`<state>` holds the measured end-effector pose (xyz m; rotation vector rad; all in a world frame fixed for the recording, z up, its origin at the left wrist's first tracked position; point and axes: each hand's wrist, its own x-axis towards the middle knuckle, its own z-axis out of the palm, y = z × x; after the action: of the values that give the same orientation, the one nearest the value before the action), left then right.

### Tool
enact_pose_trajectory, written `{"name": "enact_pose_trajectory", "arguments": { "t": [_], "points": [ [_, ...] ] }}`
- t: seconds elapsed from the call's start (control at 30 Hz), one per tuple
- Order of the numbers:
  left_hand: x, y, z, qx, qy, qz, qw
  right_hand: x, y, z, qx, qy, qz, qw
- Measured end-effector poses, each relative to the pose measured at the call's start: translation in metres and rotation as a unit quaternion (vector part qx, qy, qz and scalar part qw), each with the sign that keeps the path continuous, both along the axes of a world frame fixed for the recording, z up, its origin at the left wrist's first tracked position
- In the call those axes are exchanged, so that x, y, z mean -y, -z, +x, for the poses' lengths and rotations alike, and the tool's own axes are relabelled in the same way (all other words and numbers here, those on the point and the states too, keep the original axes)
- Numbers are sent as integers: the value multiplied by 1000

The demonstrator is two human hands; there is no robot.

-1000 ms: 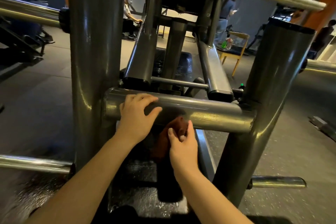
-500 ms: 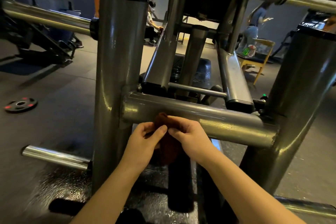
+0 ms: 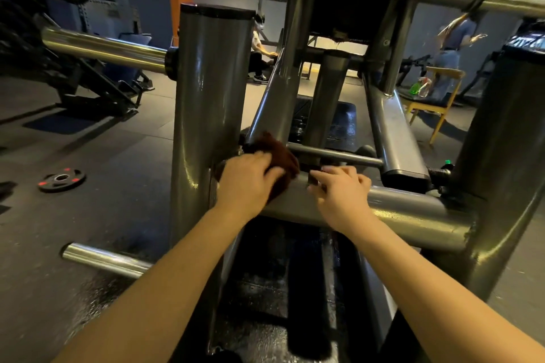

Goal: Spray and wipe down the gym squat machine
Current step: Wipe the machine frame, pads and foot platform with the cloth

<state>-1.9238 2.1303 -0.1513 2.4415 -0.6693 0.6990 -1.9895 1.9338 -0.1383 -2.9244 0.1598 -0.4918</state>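
The squat machine's grey horizontal crossbar [image 3: 413, 215] runs between a thick left post [image 3: 206, 97] and a right post [image 3: 501, 156]. My left hand [image 3: 247, 180] grips a dark brown cloth [image 3: 280, 153] and holds it on top of the crossbar, right beside the left post. My right hand [image 3: 342, 191] rests on the crossbar just right of the cloth, fingers laid over the bar and holding nothing. A green spray bottle [image 3: 420, 87] lies on a wooden chair [image 3: 436, 97] at the back right.
A small weight plate [image 3: 62, 179] lies on the dark floor to the left. A chrome peg [image 3: 103, 259] sticks out low on the left. One person [image 3: 259, 50] sits behind the machine; another [image 3: 451, 53] stands near the chair.
The cloth passed from my right hand to my left and moved up from under the crossbar onto its top near the left post. My right hand let go and settled on the bar.
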Motion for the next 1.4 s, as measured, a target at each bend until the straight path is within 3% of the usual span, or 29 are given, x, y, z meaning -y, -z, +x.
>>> {"name": "enact_pose_trajectory", "arguments": {
  "t": [0.07,0.1,0.2,0.3,0.4,0.57,0.67,0.73,0.83,0.97,1.1,1.3,1.4],
  "points": [
    [15,6,8,-8,14,119,993,4,3,0,-3,-1,6,1000],
    [20,9,9,-6,24,129,991,4,3,-1,9,-3,10,1000],
    [7,11,13,15,34,89,995,1,1,1,12,9,17,1000],
    [-30,21,22,62,-27,19,998,-3,3,3,7,22,21,1000],
    [-31,28,23,78,-72,38,994,-6,4,3,9,24,23,999],
    [27,19,18,32,18,51,998,-5,0,1,9,23,42,999],
    [20,33,12,50,5,-10,999,-3,1,0,6,24,46,999],
    [4,52,0,78,-59,-62,993,-3,3,1,6,30,35,999],
    [-11,78,-19,46,-148,-152,976,-4,9,1,17,38,21,999],
    [7,94,-40,-72,-133,-341,928,-4,13,1,15,42,17,999],
    [34,89,-56,-119,-130,-441,880,-6,21,-9,20,30,23,999],
    [52,76,-33,-247,-220,-598,730,-1,38,-28,39,54,11,998],
    [81,65,-53,-322,-222,-604,694,5,39,-30,51,41,22,998]
  ]
}}
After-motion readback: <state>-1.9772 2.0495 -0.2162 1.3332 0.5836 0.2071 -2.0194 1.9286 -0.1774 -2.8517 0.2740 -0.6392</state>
